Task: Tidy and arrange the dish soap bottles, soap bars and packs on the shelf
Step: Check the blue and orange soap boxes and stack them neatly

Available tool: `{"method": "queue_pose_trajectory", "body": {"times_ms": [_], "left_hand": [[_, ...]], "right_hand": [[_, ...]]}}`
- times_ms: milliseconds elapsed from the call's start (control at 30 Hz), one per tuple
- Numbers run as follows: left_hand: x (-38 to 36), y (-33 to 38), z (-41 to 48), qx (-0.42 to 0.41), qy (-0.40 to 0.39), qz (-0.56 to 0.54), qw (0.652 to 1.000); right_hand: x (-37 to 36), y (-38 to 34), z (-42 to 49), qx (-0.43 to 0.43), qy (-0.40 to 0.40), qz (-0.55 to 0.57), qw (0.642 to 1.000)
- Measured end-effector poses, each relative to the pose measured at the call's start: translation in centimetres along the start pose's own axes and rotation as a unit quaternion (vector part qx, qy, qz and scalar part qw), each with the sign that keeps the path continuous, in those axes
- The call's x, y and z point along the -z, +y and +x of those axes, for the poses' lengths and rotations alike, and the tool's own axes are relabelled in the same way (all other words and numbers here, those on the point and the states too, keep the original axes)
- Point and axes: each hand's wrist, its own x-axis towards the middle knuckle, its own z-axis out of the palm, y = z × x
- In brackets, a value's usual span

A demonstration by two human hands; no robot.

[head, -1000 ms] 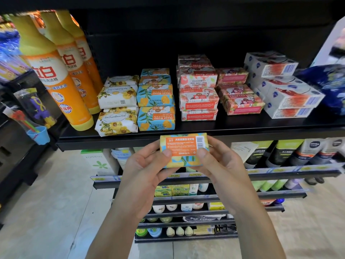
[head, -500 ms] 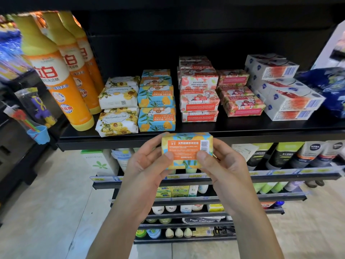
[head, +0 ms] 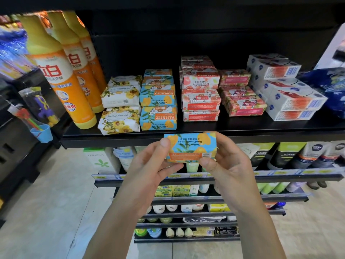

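Hands first: left hand (head: pixel 149 165) and right hand (head: pixel 229 165) both clamp the blue-and-yellow soap bar (head: pixel 190 146), one at each end, thumbs on the near face and fingers curled behind; the bar hangs in the air just in front of the shelf (head: pixel 242 132) edge, tilted, touching nothing else; right above it sits the matching stack (head: pixel 158 107), packed tight against the floral packs (head: pixel 120 101), with the red soap bars (head: pixel 200 90) a gap away; looks like the sorting step, this bar heading for its own kind; next move calls for a lift over the edge and a flat, square set-down on that stack, without knocking the neighbours.
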Motion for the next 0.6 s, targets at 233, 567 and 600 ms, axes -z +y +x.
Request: {"method": "queue_pose_trajectory", "body": {"times_ms": [233,567,600], "left_hand": [[-0.2,-0.1,0.0,-0.012,0.009,-0.006,1.0],[-0.5,-0.7,-0.1,-0.026,0.032,-0.008,0.999],[-0.5,-0.7,-0.1,-0.025,0.032,-0.01,0.999]], "right_hand": [[-0.1,-0.4,0.0,-0.04,-0.013,0.014,0.999],[-1.0,-1.0,-0.1,-0.136,0.067,-0.032,0.988],[-1.0,-1.1,-0.1,-0.136,0.07,-0.027,0.988]]}}
